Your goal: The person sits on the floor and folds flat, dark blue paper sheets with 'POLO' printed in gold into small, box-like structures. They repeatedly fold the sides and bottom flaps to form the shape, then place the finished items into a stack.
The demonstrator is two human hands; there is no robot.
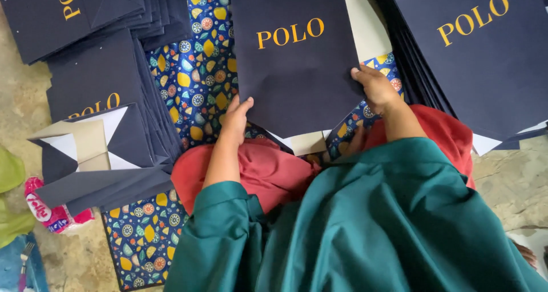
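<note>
A flat navy paper bag (297, 69) with gold lettering lies in front of me on a patterned blue mat (197, 75). My left hand (235, 121) grips its lower left edge, fingers on top. My right hand (375, 87) holds its lower right edge, thumb pressed on the face. A pale inner fold of the bag shows below the bottom edge (308, 143). My teal sleeves and red trousers fill the lower view.
A stack of flat navy bags (479, 52) lies to the right. More navy bags (97, 75) are piled at the left, one with its folded base open (97, 149). A pink packet (48, 212) lies on the stone floor at the lower left.
</note>
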